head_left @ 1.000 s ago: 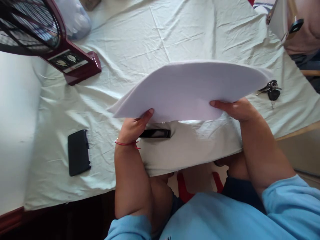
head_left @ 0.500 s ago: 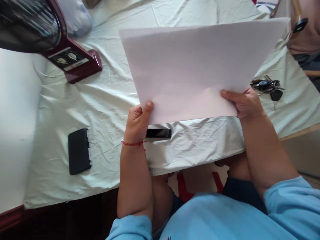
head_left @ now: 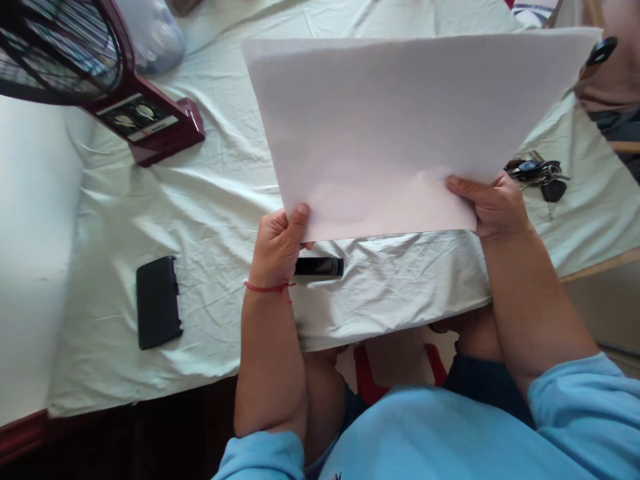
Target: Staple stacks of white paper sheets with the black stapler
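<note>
A large white sheet of paper [head_left: 395, 127] is held up over the table by both hands. My left hand [head_left: 277, 243] grips its lower left corner, thumb on top and most fingers hidden beneath. At the lower right edge, my right hand [head_left: 493, 203] pinches the sheet the same way. Just right of my left hand, a small black device [head_left: 320, 267] lies on the cloth. A bunch of keys [head_left: 537, 175] rests beside my right hand, partly behind it.
A light green cloth [head_left: 215, 200] covers the table. At the left lies a black case or phone [head_left: 157, 303]. A dark red fan [head_left: 165, 133] stands at the upper left, with a clear plastic bag [head_left: 153, 40] behind it. A wooden-handled object [head_left: 597, 57] is at the upper right.
The sheet's far edge has risen and reaches further right, and its near edge is slightly higher. Both hands have shifted a little to the right. A fingertip now shows under the left corner.
</note>
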Demonstrator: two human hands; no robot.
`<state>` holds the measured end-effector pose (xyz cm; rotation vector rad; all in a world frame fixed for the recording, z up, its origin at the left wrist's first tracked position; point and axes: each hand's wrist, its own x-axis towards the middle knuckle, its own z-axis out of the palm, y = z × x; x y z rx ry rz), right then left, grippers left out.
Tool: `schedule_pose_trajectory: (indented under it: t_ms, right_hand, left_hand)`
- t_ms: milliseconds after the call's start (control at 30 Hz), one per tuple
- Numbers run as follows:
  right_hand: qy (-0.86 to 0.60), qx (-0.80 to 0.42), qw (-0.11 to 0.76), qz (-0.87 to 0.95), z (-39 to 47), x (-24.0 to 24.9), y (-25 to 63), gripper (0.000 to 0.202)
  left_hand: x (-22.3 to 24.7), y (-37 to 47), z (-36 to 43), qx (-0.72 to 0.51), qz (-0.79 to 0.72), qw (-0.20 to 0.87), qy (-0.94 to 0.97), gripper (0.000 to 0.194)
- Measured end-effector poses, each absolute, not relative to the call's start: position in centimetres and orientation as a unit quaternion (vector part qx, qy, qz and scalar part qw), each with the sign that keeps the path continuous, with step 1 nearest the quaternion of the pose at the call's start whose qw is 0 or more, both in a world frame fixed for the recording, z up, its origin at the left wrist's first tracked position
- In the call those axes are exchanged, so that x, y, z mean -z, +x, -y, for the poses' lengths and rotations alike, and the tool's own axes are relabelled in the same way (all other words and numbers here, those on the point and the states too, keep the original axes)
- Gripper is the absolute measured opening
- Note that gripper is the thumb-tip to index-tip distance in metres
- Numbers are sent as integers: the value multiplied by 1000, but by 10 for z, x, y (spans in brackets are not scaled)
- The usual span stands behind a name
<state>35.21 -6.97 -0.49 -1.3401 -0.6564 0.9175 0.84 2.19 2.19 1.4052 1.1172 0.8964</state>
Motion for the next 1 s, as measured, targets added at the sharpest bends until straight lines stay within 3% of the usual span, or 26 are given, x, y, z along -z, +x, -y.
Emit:
schedule_pose_trajectory:
  t_ms: [333, 667, 833, 1000]
  right_hand:
    - [-560, -379, 684, 272, 68, 11, 355, 67]
    - [-617, -426, 608, 262, 68, 8, 362, 53]
    - [-649, -465, 552, 240, 65, 21, 371, 39]
    - [-663, -473, 527, 245, 63, 30, 378, 35]
  left_hand:
    - [-27, 9, -20, -352, -445, 580, 585, 81]
    - [-21, 3, -24, -373, -453, 564, 581, 55]
    - [-16, -10, -33, -270, -558, 454, 640, 19]
    - [-17, -12, -36, -135, -572, 421, 691, 23]
